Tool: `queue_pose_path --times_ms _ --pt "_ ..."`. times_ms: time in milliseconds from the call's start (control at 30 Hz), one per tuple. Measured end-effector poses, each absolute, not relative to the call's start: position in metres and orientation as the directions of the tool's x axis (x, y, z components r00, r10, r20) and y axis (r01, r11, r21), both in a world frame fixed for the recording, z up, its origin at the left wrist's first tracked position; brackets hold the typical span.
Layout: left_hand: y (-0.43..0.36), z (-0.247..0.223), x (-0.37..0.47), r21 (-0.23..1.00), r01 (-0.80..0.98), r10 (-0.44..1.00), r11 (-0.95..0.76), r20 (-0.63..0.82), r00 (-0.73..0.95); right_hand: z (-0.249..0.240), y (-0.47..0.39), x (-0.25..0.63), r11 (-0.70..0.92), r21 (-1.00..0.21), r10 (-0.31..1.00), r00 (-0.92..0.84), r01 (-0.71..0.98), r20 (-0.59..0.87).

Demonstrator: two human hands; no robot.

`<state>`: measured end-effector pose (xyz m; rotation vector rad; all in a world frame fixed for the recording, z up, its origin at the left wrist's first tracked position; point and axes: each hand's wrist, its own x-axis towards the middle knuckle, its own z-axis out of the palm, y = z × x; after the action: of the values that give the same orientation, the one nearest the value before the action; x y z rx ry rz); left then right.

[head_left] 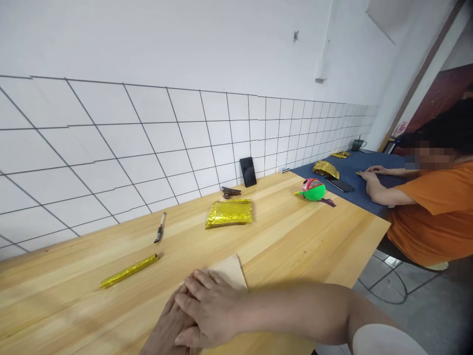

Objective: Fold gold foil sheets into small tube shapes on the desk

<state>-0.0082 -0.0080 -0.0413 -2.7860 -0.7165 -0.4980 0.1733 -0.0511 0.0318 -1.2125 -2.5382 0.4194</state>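
A white wall with a band of gridded tile runs behind our pale wooden surface. On the near part of the surface lies a pale sheet, largely covered by our hands. Our right hand is spread palm down, grasping nothing we can see, and crosses our left hand. We cannot tell whether the left grips anything, as its fingers are mostly hidden. We judge that the stacked hands let us bear down with more weight and stop the sheet sliding; the overlap also hides what is beneath.

Beyond lie a gold foil tube, a slim pen-like tool and a gold foil packet, all apart from our hands, perhaps set there to leave us working room. A dark clip-like item sits behind the packet, and a black phone leans upright against the tile, probably for support.

To the right, a green and red bundle rests near the blue-covered table, where a person in orange works. Nothing visible blocks our hands; our own right forearm bars the near right side.
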Motion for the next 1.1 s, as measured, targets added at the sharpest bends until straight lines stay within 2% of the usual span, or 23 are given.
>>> queue_pose_path --times_ms 400,667,900,1000,1100 --pt "-0.006 -0.042 -0.014 -0.187 0.501 0.428 -0.845 0.325 0.843 0.011 -0.055 0.212 0.468 -0.343 0.876 -0.479 0.814 0.056" --pt "-0.016 -0.027 -0.019 -0.24 0.498 0.413 -0.833 0.33 0.849 0.014 -0.058 0.244 0.508 -0.312 0.845 -0.534 0.803 0.001" --pt "-0.022 -0.018 -0.014 -0.154 0.533 0.474 -0.832 0.3 0.828 0.023 -0.068 0.281 0.523 -0.32 0.833 -0.554 0.79 -0.005" --pt "-0.027 -0.01 -0.013 -0.093 0.549 0.519 -0.83 0.23 0.823 0.021 -0.069 0.3 0.545 -0.389 0.805 -0.593 0.743 -0.006" --pt "-0.028 -0.004 -0.014 -0.04 0.562 0.547 -0.826 0.182 0.817 0.016 -0.066 0.308 0.552 -0.446 0.803 -0.593 0.704 0.057"
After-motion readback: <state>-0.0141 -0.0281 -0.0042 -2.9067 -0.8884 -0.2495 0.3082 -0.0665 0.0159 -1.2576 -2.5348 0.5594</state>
